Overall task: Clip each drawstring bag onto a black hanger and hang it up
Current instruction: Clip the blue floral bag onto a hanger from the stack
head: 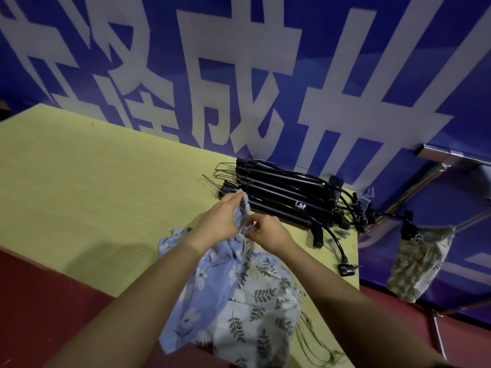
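**Colours and Patterns**

The tabletop [93, 181] was pale yellow. The hangers [287, 197] were black. One drawstring bag [202, 285] was blue with white flowers; another [265, 314] was white with grey-green leaf sprigs. The backdrop [372, 49] was blue with white characters.

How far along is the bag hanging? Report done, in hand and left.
Done: one leafy bag hangs clipped on the rack. In hand: left hand and right hand hold the blue bag, unclipped. Left: white bag beneath it; hangers stacked.
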Available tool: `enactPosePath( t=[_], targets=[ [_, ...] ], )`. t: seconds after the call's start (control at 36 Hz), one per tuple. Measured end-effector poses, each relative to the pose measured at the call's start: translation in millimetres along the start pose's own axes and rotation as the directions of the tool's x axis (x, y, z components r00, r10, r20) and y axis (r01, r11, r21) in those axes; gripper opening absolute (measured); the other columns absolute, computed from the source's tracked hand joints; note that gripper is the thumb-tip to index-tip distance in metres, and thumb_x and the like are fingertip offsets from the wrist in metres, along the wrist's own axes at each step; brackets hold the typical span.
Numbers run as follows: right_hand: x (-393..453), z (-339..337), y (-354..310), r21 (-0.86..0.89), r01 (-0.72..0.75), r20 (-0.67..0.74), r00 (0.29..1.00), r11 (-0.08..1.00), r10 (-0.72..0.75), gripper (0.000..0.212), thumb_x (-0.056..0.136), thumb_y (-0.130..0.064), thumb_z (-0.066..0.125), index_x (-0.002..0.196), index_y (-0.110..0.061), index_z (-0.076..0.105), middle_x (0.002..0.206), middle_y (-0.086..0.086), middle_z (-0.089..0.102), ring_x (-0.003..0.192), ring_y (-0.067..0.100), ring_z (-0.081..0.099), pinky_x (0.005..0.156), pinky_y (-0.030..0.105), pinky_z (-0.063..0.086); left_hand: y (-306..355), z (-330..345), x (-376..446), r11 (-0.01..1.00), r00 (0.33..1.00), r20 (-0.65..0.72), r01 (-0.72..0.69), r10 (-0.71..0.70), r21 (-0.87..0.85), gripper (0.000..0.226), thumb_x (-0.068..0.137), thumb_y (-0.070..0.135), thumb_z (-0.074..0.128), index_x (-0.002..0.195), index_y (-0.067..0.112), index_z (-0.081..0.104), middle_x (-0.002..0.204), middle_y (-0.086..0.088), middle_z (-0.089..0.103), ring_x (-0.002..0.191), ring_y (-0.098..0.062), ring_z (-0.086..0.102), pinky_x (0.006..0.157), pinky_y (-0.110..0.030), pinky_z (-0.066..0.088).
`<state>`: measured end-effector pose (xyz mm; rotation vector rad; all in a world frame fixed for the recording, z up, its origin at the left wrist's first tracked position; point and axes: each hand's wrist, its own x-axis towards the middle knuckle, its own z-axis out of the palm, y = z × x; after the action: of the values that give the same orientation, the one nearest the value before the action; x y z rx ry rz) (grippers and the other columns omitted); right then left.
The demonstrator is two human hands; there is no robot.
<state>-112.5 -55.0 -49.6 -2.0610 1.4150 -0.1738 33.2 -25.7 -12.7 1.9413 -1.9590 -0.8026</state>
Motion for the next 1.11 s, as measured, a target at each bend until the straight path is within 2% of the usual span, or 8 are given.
enactPosePath(
  t=[0.08,0.17,0.31,0.44,0.64,0.92,1.06,1.11],
  targets=[
    [4.6,-5.3,-0.5,0.014,0.004,-0.013,1.0,1.0,-0.004,0.02,0.086,-0.012,0.053,0.102,-0.014,0.065,0.087,0.008,0.065,0.071,0.023,0.06,0.065,0.031,0.05,8.3,-1.4,4.8,1.0,0.999,-0.031,0.008,-0.008,-0.006,0.078,0.083,0.0,0.057,0.149,0.015,0.019,0.152,-0.001,0.023,0.132,-0.026,0.038,0.096,-0.043,0.044],
    [6.2,-17.8,1.3,0.149,0.016,-0.084,0.996,0.989,-0.003,0.022,0.084,-0.003,0.052,0.098,-0.009,0.068,0.078,0.006,0.066,0.053,0.0,0.055,0.052,0.007,0.04,16.2,-4.6,13.9,0.999,0.995,-0.09,0.041,-0.039,0.022,0.072,0.086,0.006,0.057,0.149,0.014,0.021,0.151,0.0,0.024,0.131,-0.025,0.039,0.094,-0.039,0.044],
    [21.9,-37.1,15.6,0.288,-0.069,-0.198,0.972,0.955,0.129,0.016,0.088,-0.012,0.053,0.091,-0.014,0.069,0.082,0.005,0.067,0.073,0.024,0.062,0.069,0.035,0.05,21.7,-11.6,33.7,0.989,0.977,-0.183,0.128,-0.111,0.081,0.057,0.087,0.007,0.051,0.142,0.011,0.036,0.143,-0.005,0.037,0.123,-0.027,0.046,0.087,-0.036,0.046],
    [46.7,-61.0,44.8,0.08,-0.207,-0.143,0.966,0.975,0.217,0.021,0.089,-0.012,0.05,0.105,-0.006,0.062,0.103,0.016,0.065,0.092,0.034,0.061,0.081,0.044,0.054,30.3,-4.7,56.4,0.979,0.967,-0.21,0.169,-0.142,0.117,0.04,0.088,0.008,0.051,0.128,0.01,0.05,0.134,-0.005,0.045,0.115,-0.028,0.051,0.08,-0.035,0.045],
    [75.4,-64.0,82.5,-0.329,-0.181,0.016,0.98,0.927,0.196,0.05,0.094,-0.027,0.049,0.138,-0.008,0.035,0.142,0.014,0.04,0.13,0.035,0.037,0.105,0.044,0.032,32.2,11.5,72.3,0.979,0.97,-0.178,0.183,-0.165,0.088,0.042,0.088,0.008,0.049,0.131,0.008,0.048,0.133,-0.004,0.045,0.113,-0.028,0.053,0.086,-0.042,0.05],
    [108.4,-57.4,95.0,-0.589,-0.066,0.031,0.994,0.805,0.104,0.055,0.087,-0.031,0.059,0.134,-0.009,0.04,0.135,0.015,0.043,0.126,0.035,0.04,0.105,0.042,0.03,26.0,16.6,93.3,0.974,0.968,-0.167,0.206,-0.189,0.091,0.035,0.088,0.009,0.048,0.122,0.006,0.054,0.131,-0.004,0.047,0.104,-0.026,0.057,0.079,-0.036,0.049],
    [105.3,-55.8,94.7,-0.543,-0.059,-0.023,0.998,0.837,0.055,0.056,0.086,-0.033,0.062,0.131,-0.007,0.041,0.131,0.013,0.047,0.121,0.033,0.045,0.099,0.038,0.037,25.8,18.0,89.6,0.972,0.972,-0.152,0.199,-0.18,0.124,0.037,0.091,0.012,0.046,0.128,0.009,0.051,0.131,-0.003,0.045,0.104,-0.026,0.057,0.079,-0.036,0.05],
    [99.3,-58.0,90.6,-0.475,-0.066,-0.052,0.998,0.877,0.047,0.056,0.087,-0.033,0.06,0.132,-0.009,0.037,0.127,0.013,0.05,0.114,0.031,0.052,0.085,0.037,0.043,24.3,14.9,86.7,0.97,0.973,-0.16,0.191,-0.166,0.152,0.04,0.092,0.013,0.046,0.131,0.012,0.049,0.136,-0.001,0.043,0.107,-0.025,0.057,0.08,-0.034,0.047]
  ],
)
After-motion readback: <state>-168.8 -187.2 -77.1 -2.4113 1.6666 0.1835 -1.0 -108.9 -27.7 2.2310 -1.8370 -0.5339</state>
